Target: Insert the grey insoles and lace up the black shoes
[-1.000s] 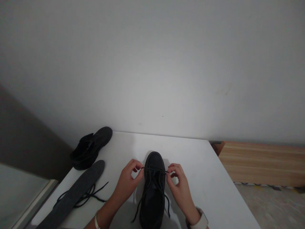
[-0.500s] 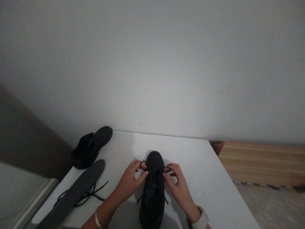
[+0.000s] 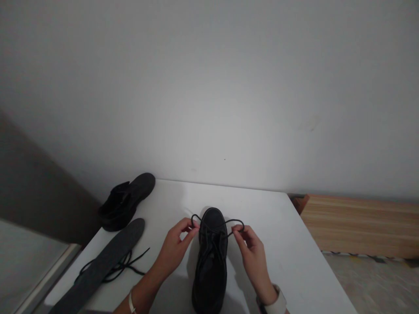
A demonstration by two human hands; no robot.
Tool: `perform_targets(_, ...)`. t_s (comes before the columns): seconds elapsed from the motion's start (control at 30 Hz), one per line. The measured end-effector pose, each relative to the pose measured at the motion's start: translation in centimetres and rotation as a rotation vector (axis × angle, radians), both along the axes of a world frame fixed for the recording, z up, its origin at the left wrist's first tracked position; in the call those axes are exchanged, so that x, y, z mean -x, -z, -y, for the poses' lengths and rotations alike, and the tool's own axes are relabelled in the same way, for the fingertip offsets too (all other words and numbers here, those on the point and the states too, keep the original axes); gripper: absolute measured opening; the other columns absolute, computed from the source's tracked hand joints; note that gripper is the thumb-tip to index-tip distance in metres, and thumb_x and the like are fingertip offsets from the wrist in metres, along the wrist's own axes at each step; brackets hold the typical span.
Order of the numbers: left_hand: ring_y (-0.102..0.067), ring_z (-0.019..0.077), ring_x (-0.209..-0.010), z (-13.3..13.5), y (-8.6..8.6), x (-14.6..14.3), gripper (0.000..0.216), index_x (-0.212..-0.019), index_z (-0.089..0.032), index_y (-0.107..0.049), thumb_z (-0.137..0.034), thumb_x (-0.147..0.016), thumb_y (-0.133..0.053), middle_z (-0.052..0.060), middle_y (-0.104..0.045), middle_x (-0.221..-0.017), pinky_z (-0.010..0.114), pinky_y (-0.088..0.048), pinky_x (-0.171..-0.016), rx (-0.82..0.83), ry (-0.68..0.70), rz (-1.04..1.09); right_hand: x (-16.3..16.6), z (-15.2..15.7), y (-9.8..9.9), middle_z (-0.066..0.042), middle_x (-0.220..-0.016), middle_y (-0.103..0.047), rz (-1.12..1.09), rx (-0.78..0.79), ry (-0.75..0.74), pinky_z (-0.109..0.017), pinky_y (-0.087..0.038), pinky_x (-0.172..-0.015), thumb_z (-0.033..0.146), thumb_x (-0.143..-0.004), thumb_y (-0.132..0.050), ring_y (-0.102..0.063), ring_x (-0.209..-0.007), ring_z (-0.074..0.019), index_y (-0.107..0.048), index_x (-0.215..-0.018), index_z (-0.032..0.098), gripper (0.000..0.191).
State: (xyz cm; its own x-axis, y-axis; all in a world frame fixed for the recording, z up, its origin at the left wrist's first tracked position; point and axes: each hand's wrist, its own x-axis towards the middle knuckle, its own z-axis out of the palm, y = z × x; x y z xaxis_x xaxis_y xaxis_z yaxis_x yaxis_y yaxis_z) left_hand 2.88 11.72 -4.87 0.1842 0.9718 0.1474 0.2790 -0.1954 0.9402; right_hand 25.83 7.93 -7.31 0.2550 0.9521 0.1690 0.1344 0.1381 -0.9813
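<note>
A black lace-up shoe stands on the white table, toe pointing away from me. My left hand pinches a loop of its black lace at the shoe's left side. My right hand pinches a second loop of the lace at the right side, near the toe. Both loops stick up and outward above the shoe's front. Both hands are closed on the lace.
A second black shoe lies at the table's far left corner. A dark insole and a loose black lace lie on the left. A white wall rises behind. A wooden surface sits to the right.
The lace was first pulled taut across the shoe. Both hands then formed loops, and now the loops are held wider apart and higher.
</note>
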Motion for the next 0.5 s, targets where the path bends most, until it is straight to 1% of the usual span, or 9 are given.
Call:
perform_targets(0.1,-0.067,0.0222,-0.098,0.0,-0.8,1.0,0.02,-0.095,-0.02,-0.065,-0.038,-0.092,-0.056,0.006,-0.071,-0.1,0.035,-0.052,-0.091,0.002,-0.034,0.073,-1.3,0.0,-0.7,-0.008,-0.092,-0.072,-0.104,-0.008,0.017,-0.042,-0.052,-0.089,0.049,-0.092,-0.061,-0.066,-0.091,-0.0249,-0.064,-0.09,0.021,0.028)
perform_targets(0.13,-0.067,0.0221,-0.099,-0.1,-1.1,1.3,0.022,-0.099,-0.02,-0.064,-0.039,-0.093,-0.055,0.007,-0.071,-0.104,0.035,-0.052,-0.092,0.001,-0.043,0.09,-1.7,0.0,-1.1,-0.008,-0.091,-0.072,-0.137,-0.015,0.019,-0.043,-0.052,-0.088,0.051,-0.093,-0.059,-0.067,-0.089,-0.0245,-0.062,-0.091,0.022,0.03)
perform_targets(0.2,-0.068,0.0218,-0.098,-0.1,-1.8,1.8,0.026,-0.103,-0.02,-0.063,-0.042,-0.095,-0.053,0.007,-0.071,-0.104,0.036,-0.053,-0.092,0.009,-0.049,0.133,-2.2,0.0,-2.0,-0.005,-0.082,-0.07,-0.196,-0.028,0.023,-0.041,-0.054,-0.081,0.053,-0.095,-0.056,-0.066,-0.079,-0.0218,-0.059,-0.092,0.023,0.031)
perform_targets(0.27,-0.069,0.0207,-0.09,-0.1,-2.2,2.1,0.028,-0.1,-0.019,-0.062,-0.045,-0.097,-0.051,0.006,-0.071,-0.094,0.036,-0.055,-0.088,0.026,-0.037,0.201,-2.4,0.2,-3.0,0.001,-0.067,-0.062,-0.237,-0.034,0.02,-0.033,-0.052,-0.067,0.052,-0.096,-0.055,-0.059,-0.063,-0.0171,-0.057,-0.092,0.024,0.029)
perform_targets(0.33,-0.068,0.0182,-0.077,0.0,-2.5,2.3,0.028,-0.094,-0.02,-0.059,-0.047,-0.097,-0.053,0.001,-0.067,-0.076,0.033,-0.057,-0.079,0.05,-0.016,0.262,-2.5,0.4,-3.8,0.005,-0.057,-0.051,-0.258,-0.029,0.007,-0.026,-0.043,-0.054,0.049,-0.096,-0.058,-0.049,-0.053,-0.0134,-0.058,-0.092,0.024,0.026)
perform_targets(0.37,-0.065,0.0162,-0.067,0.0,-2.6,2.3,0.029,-0.092,-0.02,-0.058,-0.049,-0.096,-0.054,-0.002,-0.062,-0.068,0.03,-0.056,-0.07,0.062,-0.011,0.281,-2.5,0.6,-4.0,0.007,-0.054,-0.046,-0.261,-0.024,-0.003,-0.025,-0.038,-0.05,0.048,-0.096,-0.059,-0.044,-0.05,-0.0123,-0.059,-0.091,0.023,0.025)
perform_targets(0.43,-0.052,0.0118,-0.05,0.3,-2.8,2.5,0.031,-0.093,-0.021,-0.059,-0.051,-0.095,-0.055,-0.006,-0.05,-0.058,0.023,-0.046,-0.051,0.08,-0.014,0.271,-2.8,1.0,-4.5,0.008,-0.051,-0.042,-0.263,-0.009,-0.023,-0.023,-0.03,-0.045,0.047,-0.094,-0.064,-0.038,-0.047,-0.0113,-0.062,-0.092,0.023,0.024)
perform_targets(0.47,-0.046,0.0106,-0.047,0.5,-3.1,2.7,0.031,-0.093,-0.021,-0.061,-0.052,-0.095,-0.056,-0.007,-0.047,-0.057,0.021,-0.04,-0.045,0.073,-0.018,0.241,-2.9,1.4,-4.7,0.007,-0.051,-0.043,-0.257,0.001,-0.04,-0.023,-0.027,-0.044,0.047,-0.092,-0.067,-0.038,-0.046,-0.0111,-0.064,-0.092,0.023,0.024)
perform_targets(0.5,-0.044,0.0105,-0.047,0.7,-3.4,2.9,0.031,-0.092,-0.021,-0.063,-0.051,-0.094,-0.057,-0.006,-0.048,-0.058,0.021,-0.036,-0.044,0.048,-0.01,0.192,-3.1,1.7,-4.9,0.007,-0.05,-0.044,-0.235,0.008,-0.078,-0.023,-0.025,-0.043,0.046,-0.09,-0.068,-0.037,-0.045,-0.0108,-0.066,-0.09,0.022,0.024)
